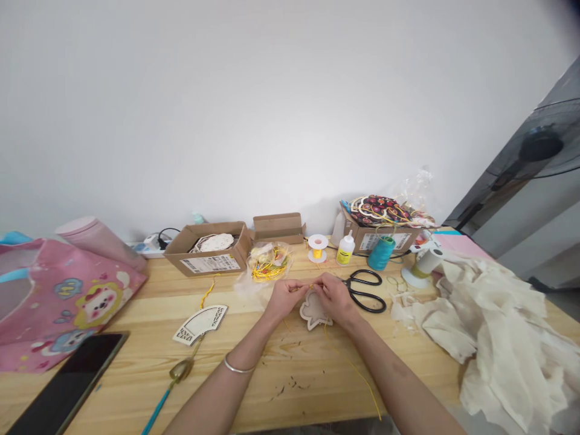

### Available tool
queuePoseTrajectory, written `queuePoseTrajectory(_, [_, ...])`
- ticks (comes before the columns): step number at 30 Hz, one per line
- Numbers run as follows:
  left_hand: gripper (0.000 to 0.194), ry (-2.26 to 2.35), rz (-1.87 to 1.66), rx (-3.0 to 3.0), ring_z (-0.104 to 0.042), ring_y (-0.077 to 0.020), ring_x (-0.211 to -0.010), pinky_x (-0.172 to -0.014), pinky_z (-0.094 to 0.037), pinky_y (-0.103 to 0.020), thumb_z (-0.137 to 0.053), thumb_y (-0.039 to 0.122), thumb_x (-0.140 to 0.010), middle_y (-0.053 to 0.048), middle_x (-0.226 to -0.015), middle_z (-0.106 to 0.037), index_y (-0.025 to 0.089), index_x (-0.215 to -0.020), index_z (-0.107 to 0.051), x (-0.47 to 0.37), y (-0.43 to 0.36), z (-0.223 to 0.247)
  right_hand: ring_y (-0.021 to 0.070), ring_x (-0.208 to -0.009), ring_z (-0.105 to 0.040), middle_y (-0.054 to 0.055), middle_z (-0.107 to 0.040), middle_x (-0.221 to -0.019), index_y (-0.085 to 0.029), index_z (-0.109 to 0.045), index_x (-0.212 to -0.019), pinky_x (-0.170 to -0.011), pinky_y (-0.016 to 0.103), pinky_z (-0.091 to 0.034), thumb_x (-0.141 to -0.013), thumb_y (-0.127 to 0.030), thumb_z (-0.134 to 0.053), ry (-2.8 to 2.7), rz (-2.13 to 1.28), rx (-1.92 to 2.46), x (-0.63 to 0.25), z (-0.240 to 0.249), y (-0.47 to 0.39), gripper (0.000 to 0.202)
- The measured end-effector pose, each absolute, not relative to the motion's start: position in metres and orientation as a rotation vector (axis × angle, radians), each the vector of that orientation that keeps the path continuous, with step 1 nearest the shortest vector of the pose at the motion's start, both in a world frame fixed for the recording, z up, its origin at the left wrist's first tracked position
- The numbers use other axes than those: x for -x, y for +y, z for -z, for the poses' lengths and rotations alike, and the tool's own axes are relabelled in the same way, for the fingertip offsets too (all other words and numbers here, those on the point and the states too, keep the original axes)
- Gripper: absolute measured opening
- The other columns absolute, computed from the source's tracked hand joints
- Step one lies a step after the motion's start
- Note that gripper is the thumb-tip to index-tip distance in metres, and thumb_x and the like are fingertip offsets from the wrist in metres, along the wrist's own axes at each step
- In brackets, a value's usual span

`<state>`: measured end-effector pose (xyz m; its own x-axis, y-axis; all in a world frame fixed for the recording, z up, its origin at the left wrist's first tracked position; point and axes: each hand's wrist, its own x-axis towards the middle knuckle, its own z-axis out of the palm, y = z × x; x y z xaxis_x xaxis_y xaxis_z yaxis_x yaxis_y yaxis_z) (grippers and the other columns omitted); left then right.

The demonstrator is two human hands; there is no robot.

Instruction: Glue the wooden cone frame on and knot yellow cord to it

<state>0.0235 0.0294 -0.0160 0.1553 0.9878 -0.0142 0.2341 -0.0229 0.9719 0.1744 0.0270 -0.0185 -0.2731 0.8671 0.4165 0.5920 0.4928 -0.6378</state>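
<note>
My left hand and my right hand meet over the table, both pinching a thin yellow cord. One end of the cord trails down to the right toward the table's front edge. Below my fingers hangs or lies a pale wooden cutout with a scalloped outline; I cannot tell whether it touches the table. Black-handled scissors lie just right of my right hand, their blades partly hidden behind it. To the left rests a fan-shaped wooden ornament with a yellow cord loop, a gold bead and a teal tassel.
Behind stand a cardboard box, a bag of yellow cords, a yellow spool, a glue bottle and a teal thread cone. Cream cloth heaps at right; a phone and pink bag lie left.
</note>
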Motion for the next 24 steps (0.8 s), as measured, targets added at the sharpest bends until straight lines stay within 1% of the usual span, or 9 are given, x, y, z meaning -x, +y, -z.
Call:
queuePoseTrajectory(7, [0.024,1.262,-1.031,-1.455,-0.052,-0.0111,-0.053,-0.05,-0.039,-0.021,-0.059,0.035,-0.062,-0.002,-0.059,-0.064,0.012,-0.065,-0.066,-0.026,0.03,0.017,0.0147,-0.064,-0.047,0.003,-0.054,-0.065,-0.017,-0.051,-0.066,-0.059,0.027,-0.036,-0.076,-0.018,-0.042,-1.892,-0.334,1.197,-0.172,0.015,0.027,0.013])
queuePoseTrajectory(10, [0.024,1.26,-1.079,-1.449,-0.052,-0.011,-0.056,-0.053,-0.04,-0.021,-0.059,0.034,-0.062,-0.002,-0.063,-0.064,0.012,-0.066,-0.066,-0.027,0.03,0.016,0.0146,-0.064,-0.048,0.003,-0.054,-0.064,-0.017,-0.05,-0.065,-0.059,0.026,-0.036,-0.075,-0.018,-0.042,-1.834,-0.364,1.208,-0.172,0.015,0.028,0.013])
queuePoseTrajectory(12, [0.024,1.26,-1.098,-1.437,-0.05,-0.0093,-0.054,-0.051,-0.039,-0.02,-0.06,0.034,-0.061,-0.002,-0.063,-0.063,0.012,-0.068,-0.066,-0.027,0.03,0.016,0.0144,-0.064,-0.049,0.003,-0.054,-0.064,-0.017,-0.051,-0.065,-0.06,0.026,-0.037,-0.075,-0.018,-0.043,-1.815,-0.423,1.215,-0.172,0.016,0.029,0.012])
queuePoseTrajectory(14, [0.027,1.262,-1.079,-1.431,-0.041,-0.0057,-0.044,-0.043,-0.032,-0.017,-0.061,0.035,-0.06,0.001,-0.053,-0.056,0.012,-0.073,-0.065,-0.026,0.029,0.016,0.0141,-0.064,-0.049,0.002,-0.055,-0.064,-0.017,-0.052,-0.065,-0.06,0.025,-0.038,-0.074,-0.019,-0.044,-1.811,-0.497,1.223,-0.174,0.019,0.03,0.012])
queuePoseTrajectory(16, [0.031,1.251,-1.02,-1.438,-0.027,-0.0029,-0.037,-0.037,-0.022,-0.016,-0.062,0.036,-0.058,0.007,-0.041,-0.043,0.011,-0.077,-0.064,-0.024,0.029,0.016,0.0137,-0.064,-0.05,0.002,-0.055,-0.064,-0.017,-0.053,-0.065,-0.059,0.025,-0.038,-0.074,-0.02,-0.045,-1.808,-0.564,1.237,-0.175,0.022,0.031,0.012])
queuePoseTrajectory(18, [0.033,1.217,-0.954,-1.458,-0.018,-0.0022,-0.036,-0.036,-0.014,-0.016,-0.062,0.037,-0.059,0.01,-0.036,-0.029,0.011,-0.078,-0.064,-0.023,0.028,0.014,0.0133,-0.063,-0.05,0.001,-0.056,-0.065,-0.017,-0.054,-0.067,-0.058,0.024,-0.038,-0.074,-0.021,-0.045,-1.799,-0.621,1.25,-0.176,0.024,0.032,0.012])
queuePoseTrajectory(19, [0.033,1.201,-0.93,-1.463,-0.016,-0.0021,-0.036,-0.036,-0.012,-0.017,-0.061,0.038,-0.059,0.01,-0.036,-0.025,0.01,-0.078,-0.064,-0.022,0.027,0.014,0.013,-0.063,-0.05,0.001,-0.056,-0.065,-0.017,-0.054,-0.068,-0.058,0.024,-0.038,-0.074,-0.022,-0.045,-1.793,-0.643,1.251,-0.176,0.025,0.032,0.012])
queuePoseTrajectory(21, [0.036,1.189,-0.913,-1.462,-0.015,-0.002,-0.036,-0.036,-0.01,-0.017,-0.061,0.039,-0.059,0.011,-0.037,-0.023,0.011,-0.081,-0.062,-0.022,0.027,0.012,0.0126,-0.062,-0.05,0.001,-0.057,-0.066,-0.017,-0.055,-0.069,-0.058,0.024,-0.038,-0.075,-0.023,-0.045,-1.779,-0.679,1.24,-0.176,0.025,0.031,0.014])
queuePoseTrajectory(24, [0.04,1.192,-0.923,-1.443,-0.014,-0.0022,-0.036,-0.036,-0.009,-0.017,-0.061,0.04,-0.059,0.011,-0.037,-0.023,0.012,-0.088,-0.06,-0.022,0.027,0.012,0.0125,-0.062,-0.05,0.001,-0.057,-0.067,-0.017,-0.056,-0.071,-0.058,0.024,-0.039,-0.075,-0.024,-0.044,-1.762,-0.695,1.215,-0.175,0.025,0.031,0.015])
